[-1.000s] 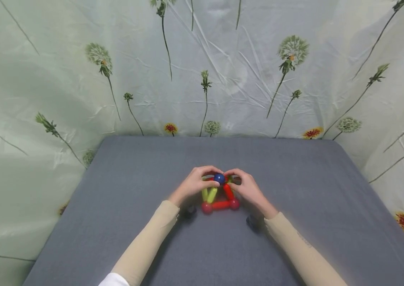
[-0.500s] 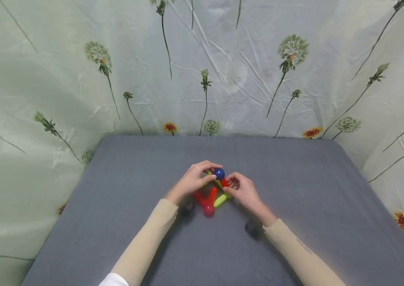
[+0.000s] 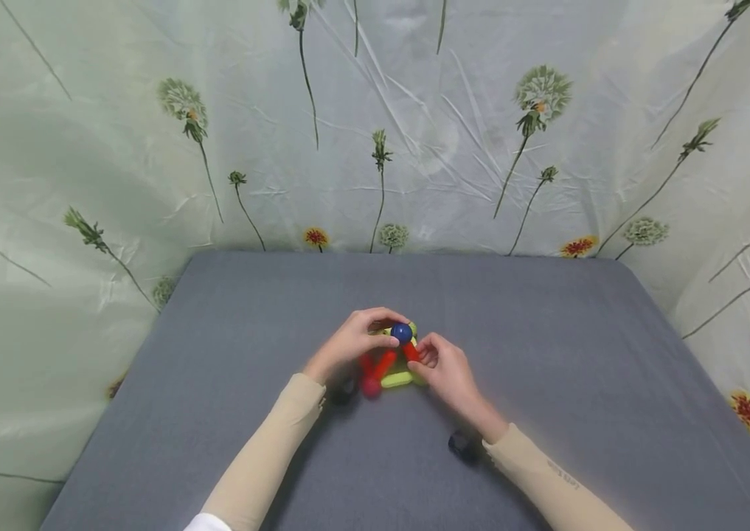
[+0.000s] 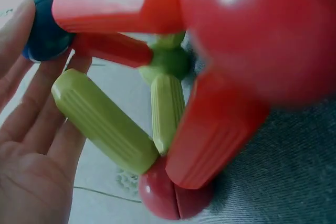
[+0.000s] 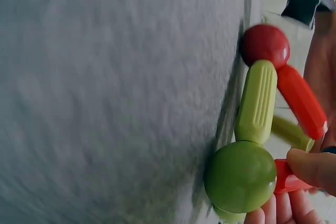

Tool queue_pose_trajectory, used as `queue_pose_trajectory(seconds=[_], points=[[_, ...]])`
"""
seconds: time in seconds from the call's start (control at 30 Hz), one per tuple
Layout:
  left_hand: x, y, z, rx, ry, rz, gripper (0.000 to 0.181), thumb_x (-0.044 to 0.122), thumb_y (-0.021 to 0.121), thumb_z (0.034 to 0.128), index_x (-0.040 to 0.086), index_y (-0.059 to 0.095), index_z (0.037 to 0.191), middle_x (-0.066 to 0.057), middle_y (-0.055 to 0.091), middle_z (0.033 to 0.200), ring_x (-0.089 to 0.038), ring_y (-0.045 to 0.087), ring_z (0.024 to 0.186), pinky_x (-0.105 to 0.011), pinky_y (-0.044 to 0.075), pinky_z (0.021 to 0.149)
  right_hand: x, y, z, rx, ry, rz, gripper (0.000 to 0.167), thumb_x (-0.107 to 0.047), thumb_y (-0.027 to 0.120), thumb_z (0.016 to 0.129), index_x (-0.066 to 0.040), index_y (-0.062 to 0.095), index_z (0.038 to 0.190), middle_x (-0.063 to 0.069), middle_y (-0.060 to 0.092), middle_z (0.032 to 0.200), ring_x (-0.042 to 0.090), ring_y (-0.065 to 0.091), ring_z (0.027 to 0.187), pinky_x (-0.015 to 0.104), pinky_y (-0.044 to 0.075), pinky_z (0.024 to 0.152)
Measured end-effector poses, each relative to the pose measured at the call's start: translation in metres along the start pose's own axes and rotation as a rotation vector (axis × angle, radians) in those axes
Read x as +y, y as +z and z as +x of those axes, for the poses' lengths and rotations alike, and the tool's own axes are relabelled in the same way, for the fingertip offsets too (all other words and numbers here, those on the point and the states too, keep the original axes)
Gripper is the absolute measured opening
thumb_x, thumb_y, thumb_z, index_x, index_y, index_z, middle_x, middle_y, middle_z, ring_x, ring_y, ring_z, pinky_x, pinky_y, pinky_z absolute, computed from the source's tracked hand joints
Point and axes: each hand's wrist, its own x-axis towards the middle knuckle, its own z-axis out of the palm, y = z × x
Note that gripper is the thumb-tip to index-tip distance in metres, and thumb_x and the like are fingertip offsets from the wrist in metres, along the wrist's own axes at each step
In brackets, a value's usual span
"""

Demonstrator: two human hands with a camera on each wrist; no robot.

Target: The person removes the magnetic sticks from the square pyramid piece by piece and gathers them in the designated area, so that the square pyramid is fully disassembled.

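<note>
A blue ball (image 3: 401,333) tops a frame of red and yellow-green rods joined by balls. My left hand (image 3: 356,341) holds that ball between thumb and fingers. My right hand (image 3: 449,374) pinches a red rod (image 3: 411,352) just below it. At the frame's base are a red ball (image 3: 371,387) and a yellow-green rod (image 3: 397,380). In the right wrist view a green ball (image 5: 240,177) sits at the pinched rod's lower end. A yellow-green rod (image 4: 102,121) has one free end beside my left palm, and a red rod (image 5: 302,100) leans up from a red ball (image 5: 265,44).
A grey cloth-covered table (image 3: 268,295) bears the frame. Behind and beside it hangs a pale curtain (image 3: 454,133) with a dandelion print. Dark devices (image 3: 462,445) are by both wrists.
The frame has turned, so one red ball now faces front where two stood joined by a red rod. My right hand has moved from the top down onto a red rod.
</note>
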Motion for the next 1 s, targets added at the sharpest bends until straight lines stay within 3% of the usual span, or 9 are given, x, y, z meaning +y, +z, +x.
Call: queue_pose_trajectory(seconds=[0.17, 0.3, 0.4, 0.47, 0.63, 0.67, 1.0], points=[[0.001, -0.002, 0.002, 0.004, -0.012, -0.01, 0.03, 0.009, 0.07, 0.0868, 0.004, 0.065, 0.115, -0.004, 0.066, 0.108, -0.016, 0.06, 0.104, -0.041, 0.045, 0.094, -0.002, 0.002, -0.005, -0.017, -0.028, -0.008, 0.023, -0.002, 0.079, 0.075, -0.006, 0.061, 0.088, 0.0, 0.061, 0.079, 0.013, 0.058, 0.068, 0.026, 0.051, 0.061], [0.002, -0.001, 0.004, 0.003, -0.02, 0.015, 0.026, 0.007, 0.073, 0.084, 0.007, 0.067, 0.11, -0.001, 0.067, 0.104, -0.014, 0.06, 0.102, -0.043, 0.043, 0.096, 0.0, -0.003, -0.005, -0.082, 0.049, 0.051, 0.017, -0.001, 0.073, 0.079, -0.006, 0.062, 0.091, 0.001, 0.061, 0.082, 0.014, 0.059, 0.073, 0.028, 0.051, 0.065], [0.005, 0.0, 0.002, 0.004, -0.037, 0.002, 0.025, 0.007, 0.074, 0.0833, 0.008, 0.067, 0.107, 0.0, 0.067, 0.102, -0.014, 0.06, 0.1, -0.042, 0.042, 0.097, 0.004, -0.01, 0.002, -0.088, 0.096, 0.112, 0.016, 0.001, 0.068, 0.08, -0.004, 0.063, 0.095, 0.004, 0.063, 0.086, 0.018, 0.061, 0.078, 0.031, 0.052, 0.071], [0.01, -0.001, 0.0, 0.004, -0.044, -0.01, 0.025, 0.008, 0.074, 0.0836, 0.006, 0.067, 0.107, -0.002, 0.067, 0.102, -0.015, 0.06, 0.1, -0.043, 0.043, 0.096, 0.007, -0.014, 0.01, -0.078, 0.072, 0.124, 0.02, 0.002, 0.066, 0.081, -0.003, 0.063, 0.1, 0.007, 0.064, 0.094, 0.022, 0.062, 0.088, 0.036, 0.051, 0.078], [0.005, 0.0, 0.002, -0.008, -0.025, -0.008, 0.025, 0.015, 0.074, 0.0845, 0.008, 0.065, 0.107, -0.003, 0.066, 0.101, -0.015, 0.06, 0.1, -0.044, 0.044, 0.094, 0.018, -0.013, 0.032, -0.124, -0.015, 0.086, 0.025, -0.001, 0.071, 0.083, -0.005, 0.063, 0.107, 0.009, 0.062, 0.107, 0.027, 0.058, 0.104, 0.043, 0.046, 0.092], [-0.001, 0.001, 0.003, -0.006, -0.019, -0.006, 0.025, 0.017, 0.075, 0.0843, 0.009, 0.065, 0.107, -0.001, 0.066, 0.101, -0.014, 0.06, 0.1, -0.043, 0.044, 0.094, 0.02, -0.012, 0.035, -0.136, -0.026, 0.076, 0.024, -0.002, 0.072, 0.083, -0.005, 0.064, 0.106, 0.008, 0.062, 0.106, 0.027, 0.058, 0.104, 0.044, 0.045, 0.093], [-0.001, 0.001, 0.003, 0.034, -0.026, -0.029, 0.023, 0.014, 0.069, 0.0885, 0.005, 0.065, 0.109, -0.006, 0.067, 0.1, -0.019, 0.062, 0.095, -0.039, 0.049, 0.087, 0.024, -0.012, 0.043, -0.154, -0.115, -0.002, 0.022, 0.002, 0.075, 0.079, -0.006, 0.068, 0.097, 0.004, 0.065, 0.095, 0.025, 0.058, 0.097, 0.044, 0.047, 0.09]])
